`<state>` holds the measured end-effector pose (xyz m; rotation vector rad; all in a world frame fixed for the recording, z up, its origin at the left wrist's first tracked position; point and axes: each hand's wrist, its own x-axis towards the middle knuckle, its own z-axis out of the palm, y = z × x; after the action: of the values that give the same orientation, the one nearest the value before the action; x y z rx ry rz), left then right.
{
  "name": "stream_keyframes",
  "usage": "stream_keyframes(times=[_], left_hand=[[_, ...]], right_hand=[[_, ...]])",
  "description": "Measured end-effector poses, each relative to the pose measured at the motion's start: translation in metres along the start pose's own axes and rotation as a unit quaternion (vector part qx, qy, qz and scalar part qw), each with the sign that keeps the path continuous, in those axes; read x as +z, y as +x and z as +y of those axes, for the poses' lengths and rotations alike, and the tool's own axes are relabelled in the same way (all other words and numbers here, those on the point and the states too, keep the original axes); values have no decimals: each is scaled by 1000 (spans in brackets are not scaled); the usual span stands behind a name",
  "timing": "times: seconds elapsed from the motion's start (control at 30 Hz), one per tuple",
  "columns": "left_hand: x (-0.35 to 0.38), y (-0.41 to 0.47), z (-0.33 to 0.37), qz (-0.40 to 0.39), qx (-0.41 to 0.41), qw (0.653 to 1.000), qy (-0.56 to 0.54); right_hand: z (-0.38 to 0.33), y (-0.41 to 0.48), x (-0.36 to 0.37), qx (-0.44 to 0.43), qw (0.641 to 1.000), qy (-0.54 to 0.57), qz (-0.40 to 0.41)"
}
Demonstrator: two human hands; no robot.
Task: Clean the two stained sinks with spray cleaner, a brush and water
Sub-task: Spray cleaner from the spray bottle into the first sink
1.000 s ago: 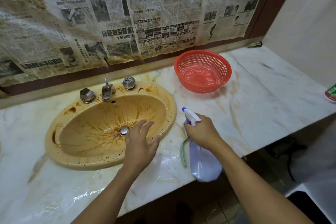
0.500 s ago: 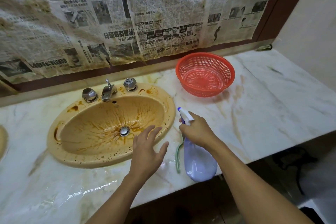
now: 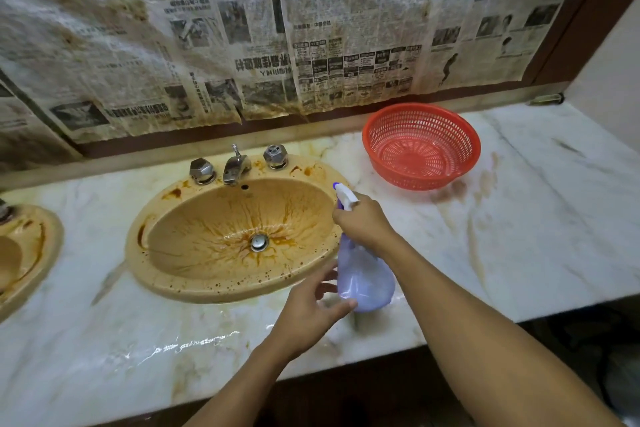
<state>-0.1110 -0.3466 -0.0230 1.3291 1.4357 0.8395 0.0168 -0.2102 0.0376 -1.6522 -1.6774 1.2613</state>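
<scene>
A yellow oval sink (image 3: 194, 225) streaked with brown stains is set in the marble counter, and its drain sits at the centre. A second stained sink (image 3: 31, 246) is cut off at the left edge. My right hand (image 3: 363, 222) grips the neck of a pale purple spray bottle (image 3: 365, 281), held above the counter by the sink's right rim. Its white nozzle points left over the basin. My left hand (image 3: 308, 308) is spread just left of the bottle's base, with the thumb at its lower edge. I see no brush.
A chrome tap (image 3: 237, 166) with two knobs stands behind the sink. A red plastic basket (image 3: 420, 146) sits at the back right of the marble counter (image 3: 519, 236). Water glistens near the front edge. Stained newspaper covers the wall.
My right hand has lifted the spray bottle off the counter toward the sink. My left hand left the basin rim and moved right to the bottle's base. The green brush is out of sight.
</scene>
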Motion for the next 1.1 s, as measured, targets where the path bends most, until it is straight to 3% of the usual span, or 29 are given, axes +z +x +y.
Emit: stream_keyframes(times=[0.17, 0.53, 0.7, 1.1], left_hand=[[-5, 0, 5, 3, -52, 996, -75], [-49, -12, -3, -30, -76, 983, -166], [-83, -19, -13, -8, -92, 972, -214], [-210, -45, -36, -46, -73, 981, -175]], right_hand=[[-10, 7, 16, -4, 1000, -25, -7], [-26, 12, 58, 41, 999, 26, -5], [-41, 6, 91, 75, 994, 80, -3], [-106, -7, 188, 107, 982, 116, 100]])
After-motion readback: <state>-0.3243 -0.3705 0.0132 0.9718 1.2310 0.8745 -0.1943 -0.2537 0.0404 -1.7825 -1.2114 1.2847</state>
